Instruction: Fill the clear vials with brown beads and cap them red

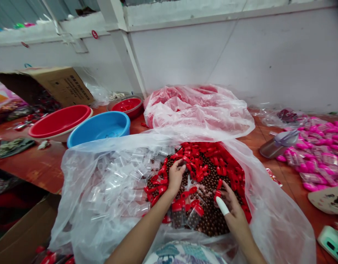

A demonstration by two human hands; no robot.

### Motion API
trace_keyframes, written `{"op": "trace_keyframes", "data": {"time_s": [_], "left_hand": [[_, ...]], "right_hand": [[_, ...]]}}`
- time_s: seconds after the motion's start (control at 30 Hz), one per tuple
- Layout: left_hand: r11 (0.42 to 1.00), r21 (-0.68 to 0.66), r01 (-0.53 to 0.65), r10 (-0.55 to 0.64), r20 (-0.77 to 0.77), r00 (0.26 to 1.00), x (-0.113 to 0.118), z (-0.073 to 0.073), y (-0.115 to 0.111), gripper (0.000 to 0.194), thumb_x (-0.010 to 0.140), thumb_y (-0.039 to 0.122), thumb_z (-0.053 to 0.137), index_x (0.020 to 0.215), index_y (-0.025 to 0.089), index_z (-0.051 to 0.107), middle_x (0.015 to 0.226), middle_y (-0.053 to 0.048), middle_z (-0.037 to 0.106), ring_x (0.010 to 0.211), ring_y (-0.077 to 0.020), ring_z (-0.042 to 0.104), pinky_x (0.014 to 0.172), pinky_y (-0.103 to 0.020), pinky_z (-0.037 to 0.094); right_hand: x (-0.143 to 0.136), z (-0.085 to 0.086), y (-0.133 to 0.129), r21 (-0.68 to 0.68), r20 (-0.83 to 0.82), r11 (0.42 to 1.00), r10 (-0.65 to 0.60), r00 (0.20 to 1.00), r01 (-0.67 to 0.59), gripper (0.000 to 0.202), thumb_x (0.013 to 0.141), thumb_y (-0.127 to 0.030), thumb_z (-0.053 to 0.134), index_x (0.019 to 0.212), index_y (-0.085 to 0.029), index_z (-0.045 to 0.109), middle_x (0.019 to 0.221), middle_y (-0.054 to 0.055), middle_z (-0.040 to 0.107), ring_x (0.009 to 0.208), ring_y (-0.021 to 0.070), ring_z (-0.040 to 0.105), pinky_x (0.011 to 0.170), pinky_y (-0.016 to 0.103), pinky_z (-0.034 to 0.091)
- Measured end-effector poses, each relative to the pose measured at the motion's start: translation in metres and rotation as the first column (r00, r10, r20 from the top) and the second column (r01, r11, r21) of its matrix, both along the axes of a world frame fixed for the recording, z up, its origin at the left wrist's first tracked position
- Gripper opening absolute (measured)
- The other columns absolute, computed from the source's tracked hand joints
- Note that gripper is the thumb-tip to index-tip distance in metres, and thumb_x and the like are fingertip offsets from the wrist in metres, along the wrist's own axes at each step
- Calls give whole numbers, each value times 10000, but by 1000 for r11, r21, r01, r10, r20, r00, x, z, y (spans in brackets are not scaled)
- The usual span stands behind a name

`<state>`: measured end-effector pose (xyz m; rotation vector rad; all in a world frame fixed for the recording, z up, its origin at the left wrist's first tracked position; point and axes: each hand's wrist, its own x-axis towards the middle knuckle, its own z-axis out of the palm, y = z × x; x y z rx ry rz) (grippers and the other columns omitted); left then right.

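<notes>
Both hands are over a wide plastic-lined heap. My left hand (176, 176) reaches among red caps (196, 161) and brown beads (210, 216), fingers bent; whether something is between its fingertips is hidden. My right hand (229, 201), with a white cover on its thumb, holds a red cap (218, 190) between thumb and fingers. Two clear containers with red caps (195, 216), filled with brown beads, lie between the hands near my body. Clear empty containers (119, 183) are piled on the left side of the plastic sheet (279, 216).
Behind the heap sits a bag of red pieces (196, 110). A blue basin (100, 128), a red basin (61, 121) and a cardboard box (67, 86) stand at left. At right are a grey cup (279, 143) and pink packages (323, 150).
</notes>
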<state>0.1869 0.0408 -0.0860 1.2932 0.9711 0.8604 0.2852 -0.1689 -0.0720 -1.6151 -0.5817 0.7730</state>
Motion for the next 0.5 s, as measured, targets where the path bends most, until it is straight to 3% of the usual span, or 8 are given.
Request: {"op": "trace_keyframes", "data": {"time_s": [0.1, 0.23, 0.37, 0.5], "left_hand": [[990, -135, 36, -19, 130, 991, -7, 9, -6, 393, 733, 215, 599, 1119, 142, 577, 1039, -101, 658, 865, -166, 633, 769, -298, 497], [920, -376, 114, 17, 329, 944, -19, 28, -17, 442, 633, 194, 720, 1063, 158, 627, 1049, -81, 659, 895, -154, 620, 781, -249, 483], [884, -431, 182, 2, 392, 920, -30, 46, -30, 436, 637, 157, 728, 1064, 184, 639, 1067, -63, 656, 916, -144, 615, 827, -254, 480], [857, -445, 261, -50, 432, 900, -39, 58, -41, 416, 675, 123, 693, 1081, 190, 632, 1086, -61, 648, 929, -146, 618, 836, -263, 494]], "right_hand": [[-2, 3, 2, 73, -117, 997, -20, 993, 29, 657, 778, -401, 612, 1369, -312, 338, 1199, 54, 560, 1066, 227, 553, 895, 382, 468], [-5, 8, 7, 117, -323, 987, -71, 944, 114, 652, 714, -367, 697, 1309, -321, 434, 1199, 39, 588, 1044, 238, 577, 869, 391, 491], [-9, 19, 13, 225, -503, 967, 10, 864, 120, 575, 686, -342, 728, 1224, -310, 526, 1102, 42, 651, 976, 246, 612, 777, 394, 527], [-13, 31, 19, 202, -535, 978, 61, 843, 58, 510, 682, -321, 735, 1166, -277, 580, 1035, 45, 680, 805, 214, 652, 705, 368, 532]]}}
